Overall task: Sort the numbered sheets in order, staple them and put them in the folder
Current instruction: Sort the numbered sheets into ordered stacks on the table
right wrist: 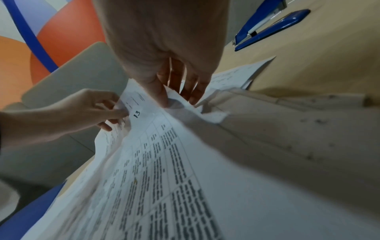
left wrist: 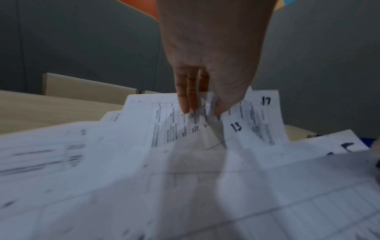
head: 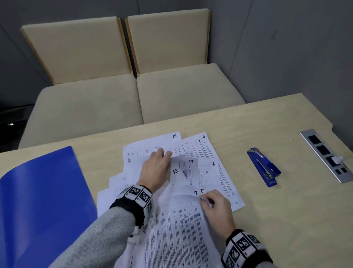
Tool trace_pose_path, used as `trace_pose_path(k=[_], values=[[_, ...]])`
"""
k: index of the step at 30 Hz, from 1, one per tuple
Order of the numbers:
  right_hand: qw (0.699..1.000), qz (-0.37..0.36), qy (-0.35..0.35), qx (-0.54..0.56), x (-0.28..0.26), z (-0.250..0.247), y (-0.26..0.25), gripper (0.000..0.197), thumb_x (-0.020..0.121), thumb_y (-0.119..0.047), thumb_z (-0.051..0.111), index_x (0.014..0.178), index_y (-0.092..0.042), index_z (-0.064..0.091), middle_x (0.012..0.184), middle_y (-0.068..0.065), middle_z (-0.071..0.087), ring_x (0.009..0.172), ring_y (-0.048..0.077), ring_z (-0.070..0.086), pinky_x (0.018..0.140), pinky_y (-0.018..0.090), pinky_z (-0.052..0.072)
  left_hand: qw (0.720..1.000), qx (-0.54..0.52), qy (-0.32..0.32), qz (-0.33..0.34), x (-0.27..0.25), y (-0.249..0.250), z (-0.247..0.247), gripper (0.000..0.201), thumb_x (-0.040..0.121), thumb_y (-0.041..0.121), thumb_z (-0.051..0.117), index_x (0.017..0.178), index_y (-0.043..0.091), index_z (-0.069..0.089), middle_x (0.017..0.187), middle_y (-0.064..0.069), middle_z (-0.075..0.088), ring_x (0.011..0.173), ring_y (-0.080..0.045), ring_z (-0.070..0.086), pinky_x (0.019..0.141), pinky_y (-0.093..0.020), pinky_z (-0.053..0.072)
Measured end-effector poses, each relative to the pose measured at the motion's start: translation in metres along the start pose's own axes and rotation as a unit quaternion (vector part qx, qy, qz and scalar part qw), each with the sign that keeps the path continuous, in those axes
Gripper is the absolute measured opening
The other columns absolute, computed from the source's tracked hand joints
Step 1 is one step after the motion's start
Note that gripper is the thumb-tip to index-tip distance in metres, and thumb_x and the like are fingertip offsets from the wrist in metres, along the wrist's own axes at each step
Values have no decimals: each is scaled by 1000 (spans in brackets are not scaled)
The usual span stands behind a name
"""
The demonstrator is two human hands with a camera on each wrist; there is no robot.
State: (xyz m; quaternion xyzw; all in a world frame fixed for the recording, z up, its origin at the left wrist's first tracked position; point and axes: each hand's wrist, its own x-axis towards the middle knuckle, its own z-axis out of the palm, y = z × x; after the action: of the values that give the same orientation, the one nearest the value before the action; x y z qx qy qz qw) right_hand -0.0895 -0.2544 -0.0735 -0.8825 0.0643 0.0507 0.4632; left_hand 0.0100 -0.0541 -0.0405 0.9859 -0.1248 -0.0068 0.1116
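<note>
The right hand (head: 216, 209) pinches the corner of a limp printed sheet (head: 176, 235), lifting it, likely to read the numbers beneath. Just beyond, the left hand (head: 157, 168) pinches the curling sheet marked 13 (head: 175, 172), apparently pulling it from the loose, unsorted pile of thin sheets (head: 221, 171). The glossy open blue folder (head: 29, 196) lies left, and the hard blue stapler (head: 263, 167) right, on the pale wood-grain tabletop (head: 281, 216).

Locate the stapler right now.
In the head view the blue stapler lies flat on the table, right of the spread sheets and left of the metal socket panel; neither hand touches it.
</note>
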Motion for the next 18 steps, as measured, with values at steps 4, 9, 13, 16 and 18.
trace_pose_path(k=[4,9,13,16,18], values=[[998,28,24,51,2,5,-1,17,81,-4,66,76,-19,68,77,-1,62,69,6,53,63,10,38,999,45,16,4,-15,-17,-2,18,70,4,76,83,12,65,73,-5,58,62,-26,55,41,-27,33],[996,38,5,82,2,2,-8,26,81,-2,67,71,-27,65,83,3,68,74,7,57,67,7,39,997,49,23,47,-21,-25,-7,5,78,26,66,77,24,71,80,7,70,84,-25,58,69,-36,43],[997,34,-12,66,3,1,-14,16,82,-4,66,79,-19,70,85,0,68,75,1,56,66,3,38,985,-90,-141,36,-23,-11,-15,24,82,34,28,85,19,46,73,-1,57,79,-24,50,98,-44,35],[998,22,-15,60,0,4,-16,11,82,-3,66,85,-11,72,84,-3,67,79,-2,55,68,0,37,966,-143,-216,17,-27,-5,-18,36,87,56,37,96,22,45,87,0,65,81,-21,56,99,-43,34],[997,22,-20,72,-2,7,-18,12,83,-3,65,83,-14,70,83,-4,67,79,-3,56,68,1,37,948,-160,-277,4,-30,-6,-18,59,80,72,49,119,27,46,117,2,61,101,-17,56,102,-43,34]])
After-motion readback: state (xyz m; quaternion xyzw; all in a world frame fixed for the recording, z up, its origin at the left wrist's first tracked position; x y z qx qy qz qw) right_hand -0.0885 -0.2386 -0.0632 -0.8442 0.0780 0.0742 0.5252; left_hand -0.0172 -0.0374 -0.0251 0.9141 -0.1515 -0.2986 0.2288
